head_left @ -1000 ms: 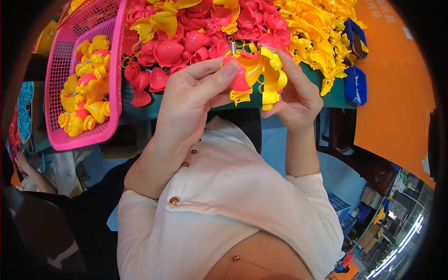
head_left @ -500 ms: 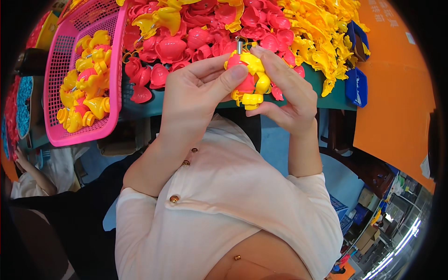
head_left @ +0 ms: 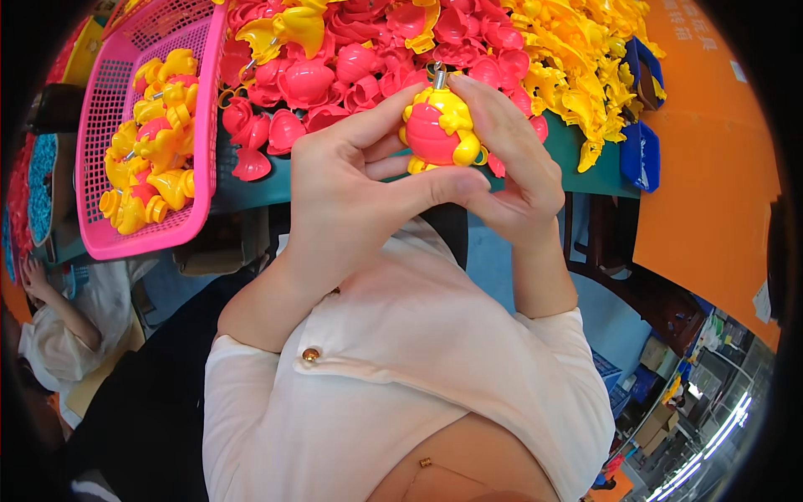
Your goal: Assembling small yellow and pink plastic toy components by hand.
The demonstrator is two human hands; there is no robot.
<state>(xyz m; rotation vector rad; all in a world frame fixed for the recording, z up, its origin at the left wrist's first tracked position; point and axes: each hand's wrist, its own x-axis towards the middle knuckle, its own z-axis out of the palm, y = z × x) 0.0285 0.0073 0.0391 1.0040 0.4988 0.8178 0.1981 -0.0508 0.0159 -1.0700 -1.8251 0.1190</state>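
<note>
Between both hands, above the near edge of the table, is a yellow and red plastic toy figure point(head_left: 437, 130) with a metal spring or pin sticking up from its top. My left hand point(head_left: 355, 167) closes on it from the left, its thumb stretched across below the toy. My right hand point(head_left: 523, 159) grips it from the right, fingers reaching up beside the metal part and thumb meeting the left thumb underneath. The toy's rounded red part faces up, with a yellow limb at its right. Its lower end is partly hidden behind the thumbs.
A pink mesh basket point(head_left: 207, 167) at the left holds several similar toys. Heaped red shells point(head_left: 305, 84) and yellow parts point(head_left: 577, 92) cover the green table point(head_left: 272, 186). Two blue trays point(head_left: 640, 159) stand at the right by an orange board point(head_left: 703, 167). Another person's arm point(head_left: 63, 305) shows far left.
The toy has turned between my hands, so its red part shows more fully. My left thumb has slid off its front, down and right, to my right thumb.
</note>
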